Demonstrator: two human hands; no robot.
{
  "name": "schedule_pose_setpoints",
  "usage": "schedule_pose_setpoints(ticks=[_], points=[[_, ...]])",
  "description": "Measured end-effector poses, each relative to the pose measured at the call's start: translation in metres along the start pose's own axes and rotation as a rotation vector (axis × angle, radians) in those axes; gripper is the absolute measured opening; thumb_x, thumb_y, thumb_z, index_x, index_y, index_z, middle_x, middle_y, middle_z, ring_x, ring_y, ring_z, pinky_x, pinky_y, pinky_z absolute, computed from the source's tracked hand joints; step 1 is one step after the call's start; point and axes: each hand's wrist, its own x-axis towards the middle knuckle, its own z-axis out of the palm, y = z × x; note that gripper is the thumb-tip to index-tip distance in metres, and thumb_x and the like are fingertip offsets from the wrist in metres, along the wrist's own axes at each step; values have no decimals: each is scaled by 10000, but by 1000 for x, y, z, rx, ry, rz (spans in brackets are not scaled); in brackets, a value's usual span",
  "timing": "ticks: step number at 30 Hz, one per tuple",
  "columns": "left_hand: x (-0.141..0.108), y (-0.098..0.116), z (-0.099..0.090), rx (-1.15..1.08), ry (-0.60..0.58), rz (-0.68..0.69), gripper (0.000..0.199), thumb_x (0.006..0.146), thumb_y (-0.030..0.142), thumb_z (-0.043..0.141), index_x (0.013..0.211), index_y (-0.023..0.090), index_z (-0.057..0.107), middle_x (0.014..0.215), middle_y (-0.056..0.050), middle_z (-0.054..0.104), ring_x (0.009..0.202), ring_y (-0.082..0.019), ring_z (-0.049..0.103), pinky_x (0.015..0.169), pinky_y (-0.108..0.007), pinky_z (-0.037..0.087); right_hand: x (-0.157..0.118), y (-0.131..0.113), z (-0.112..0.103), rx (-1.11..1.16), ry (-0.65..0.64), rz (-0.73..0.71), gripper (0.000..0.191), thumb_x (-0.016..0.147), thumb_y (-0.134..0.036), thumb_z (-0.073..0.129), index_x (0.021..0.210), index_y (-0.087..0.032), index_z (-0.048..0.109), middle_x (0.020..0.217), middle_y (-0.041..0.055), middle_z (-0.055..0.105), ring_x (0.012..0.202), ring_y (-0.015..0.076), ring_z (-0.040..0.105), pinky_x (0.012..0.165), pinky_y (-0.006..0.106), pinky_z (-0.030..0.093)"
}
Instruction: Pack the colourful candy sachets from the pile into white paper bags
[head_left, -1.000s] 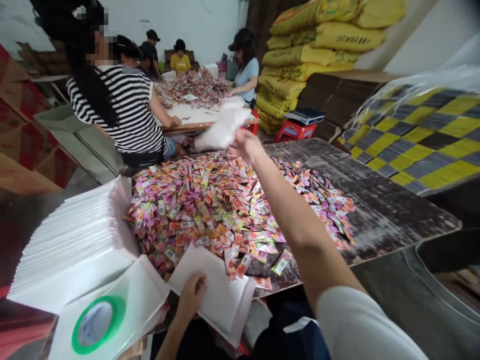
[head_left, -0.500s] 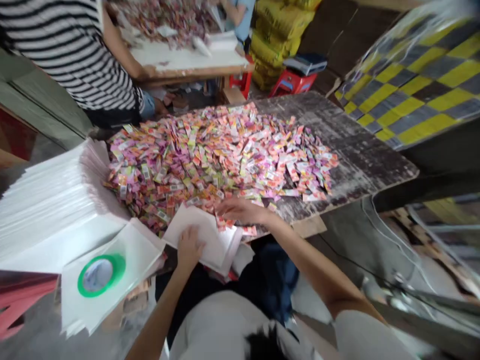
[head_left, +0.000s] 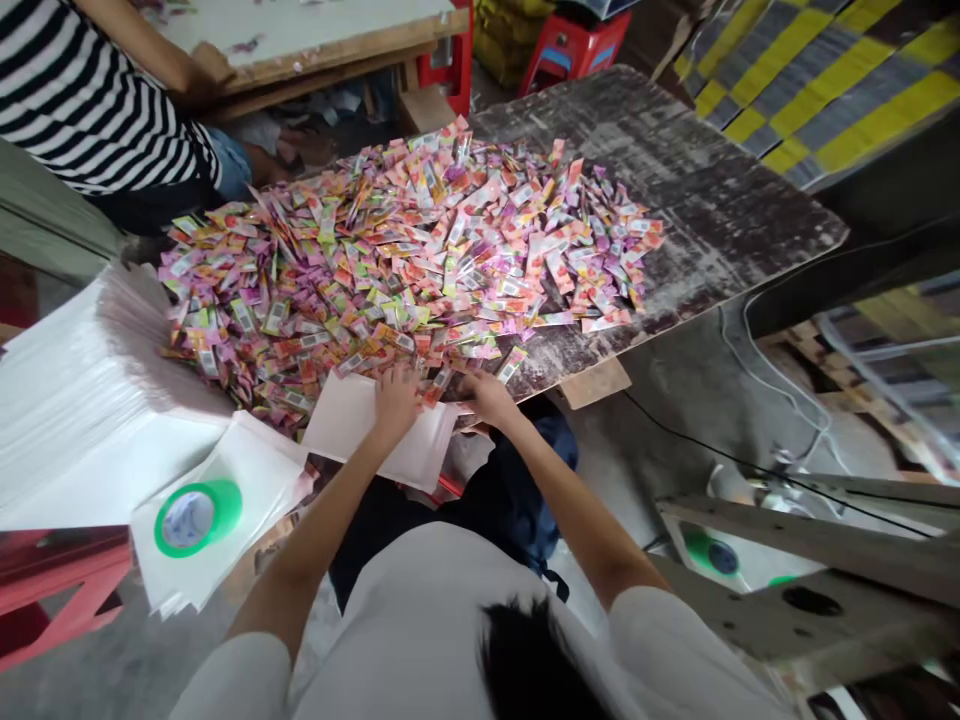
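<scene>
Small printed packets [head_left: 437, 386] lie between my two hands at the near edge of a large pile of packets [head_left: 420, 260]. My left hand [head_left: 397, 405] is bent over the far edge of a flat white envelope [head_left: 345, 415], its fingers and thumb against these packets. From the other side, my right hand [head_left: 487, 396] has its fingers curled onto the same packets. Part of the fingertips is hidden among the colourful wrappers. The envelope lies tilted at the table's front edge, partly under my left wrist.
A thick stack of white envelopes [head_left: 82, 400] stands at the left. Green tape [head_left: 196, 518] lies on more white envelopes beside it. A person in a striped top [head_left: 127, 110] is beyond the dark worn table [head_left: 712, 200]. Red stools [head_left: 574, 50] stand behind.
My left hand has slid from the middle of the envelope to its far edge, beside the right hand. My right hand has drawn its fingers in. The view has tilted downward.
</scene>
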Motion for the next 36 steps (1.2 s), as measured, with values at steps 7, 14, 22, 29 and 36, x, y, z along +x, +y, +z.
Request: schedule_pose_setpoints(ticks=[7,14,22,29,36], points=[[19,-42,-11,3,-121,249,242,838,161,543,944,262,736,1285,-84,627,1291,-288,474,1032,-496,348,2,10,-6,-150,-125,13,117,772,-74,552,827,-157,612,875,103,608,824,219,560,759,310,415],[41,-29,-34,-221,252,55,243,913,282,438,981,188,652,981,-112,702,1000,-238,634,904,-357,463,-11,36,-45,120,85,414,350,864,-196,493,1204,-134,435,931,93,663,804,229,637,755,317,467],[122,43,0,-34,-194,-399,309,832,360,623,1054,147,633,1001,-190,708,968,-316,668,795,-371,476,35,45,-43,5,110,1007,628,775,-520,684,1205,-87,536,1063,212,684,1020,331,662,852,378,495],[83,3,-19,-322,101,-223,99,791,288,610,755,203,576,857,-69,638,884,-222,608,800,-329,451,14,59,-40,41,195,798,365,866,-291,556,1201,-148,559,1147,174,637,1089,298,615,935,389,460],[57,-22,-31,-1176,251,-397,207,749,370,640,833,221,523,747,12,586,697,-143,582,670,-271,484,15,60,-41,18,129,892,307,829,-254,597,1080,-104,505,1129,233,580,1093,336,572,954,454,426]])
